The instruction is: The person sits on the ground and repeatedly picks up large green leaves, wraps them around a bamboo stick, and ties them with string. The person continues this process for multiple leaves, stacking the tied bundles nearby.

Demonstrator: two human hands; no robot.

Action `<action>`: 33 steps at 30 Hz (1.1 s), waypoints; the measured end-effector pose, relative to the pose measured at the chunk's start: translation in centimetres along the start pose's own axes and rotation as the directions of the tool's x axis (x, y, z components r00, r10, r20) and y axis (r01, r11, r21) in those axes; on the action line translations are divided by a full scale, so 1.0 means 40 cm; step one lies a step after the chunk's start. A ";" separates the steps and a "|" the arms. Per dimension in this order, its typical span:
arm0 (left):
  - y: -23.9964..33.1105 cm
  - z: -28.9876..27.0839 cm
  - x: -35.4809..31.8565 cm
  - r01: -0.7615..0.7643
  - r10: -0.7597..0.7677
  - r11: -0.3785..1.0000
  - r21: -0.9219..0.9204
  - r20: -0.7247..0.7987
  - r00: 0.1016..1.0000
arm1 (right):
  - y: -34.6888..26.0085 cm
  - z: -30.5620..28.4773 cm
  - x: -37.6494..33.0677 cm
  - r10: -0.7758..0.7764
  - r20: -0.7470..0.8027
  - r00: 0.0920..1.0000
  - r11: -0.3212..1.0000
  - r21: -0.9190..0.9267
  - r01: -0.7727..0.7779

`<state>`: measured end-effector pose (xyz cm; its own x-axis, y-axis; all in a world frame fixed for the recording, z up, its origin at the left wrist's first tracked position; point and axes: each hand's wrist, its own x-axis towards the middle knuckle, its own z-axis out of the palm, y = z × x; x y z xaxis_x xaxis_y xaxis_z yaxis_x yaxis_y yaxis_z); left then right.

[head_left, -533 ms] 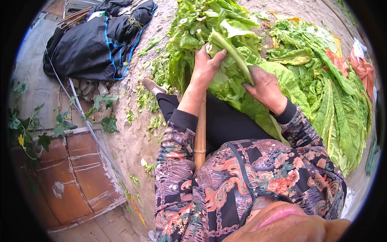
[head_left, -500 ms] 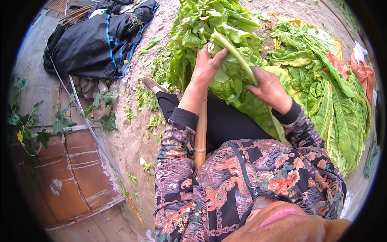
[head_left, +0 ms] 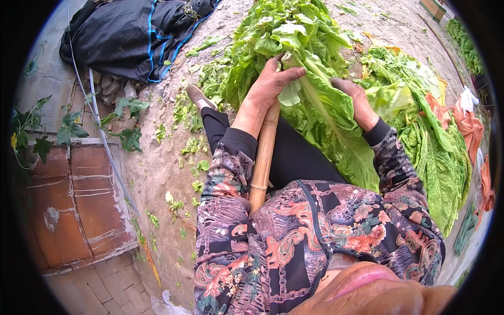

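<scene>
My left hand (head_left: pixel 271 81) is closed round the stem end of a large green leaf (head_left: pixel 344 128), its thumb across the pale thick midrib. That leaf drapes down toward my lap. A mass of similar leaves (head_left: pixel 247 55) hangs just beyond the hand. A bamboo pole (head_left: pixel 265 152) slants from beneath my left hand past the wrist to my chest; its upper end is hidden. At the leaf's right edge sits my right hand (head_left: pixel 358 103), thumb side toward the leaf, most fingers out of sight. Beside it a leaf (head_left: pixel 391 100) is smeared by motion.
A heap of large green leaves (head_left: pixel 438 173) lies to my right, with orange bags (head_left: pixel 467 123) at its edge. Leaf scraps (head_left: pixel 191 142) are strewn over the ground at left. Farther left are a black blue-edged cover (head_left: pixel 113 39), a vine and a rusty brown panel (head_left: pixel 100 210).
The thick pale stem between my hands has swung down, and its leaf now lies spread rightward and toward me. My right hand has shifted away to the right. The view has shifted slightly.
</scene>
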<state>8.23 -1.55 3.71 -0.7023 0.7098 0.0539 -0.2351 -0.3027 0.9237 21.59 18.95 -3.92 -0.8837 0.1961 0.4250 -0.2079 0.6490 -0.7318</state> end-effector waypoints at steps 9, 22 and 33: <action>-0.004 -0.019 0.000 -0.047 0.026 0.982 0.185 0.115 0.993 | -0.172 0.024 0.009 0.189 0.419 0.888 0.827 0.419 -0.374; 0.205 0.071 0.061 -0.468 0.386 0.041 0.883 0.418 0.822 | -0.143 0.079 0.196 -0.259 0.172 0.950 0.830 -0.463 0.310; -0.149 -0.325 0.015 0.029 0.096 0.666 0.745 -0.124 0.988 | -0.107 0.163 0.104 -0.073 -0.190 0.979 0.929 -0.370 -0.002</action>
<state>0.48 -7.59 -6.70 -0.7992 0.5935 0.0948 0.3241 0.2927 0.8996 16.06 12.20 -2.50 -0.7703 0.2841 0.5709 -0.0362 0.8744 -0.4839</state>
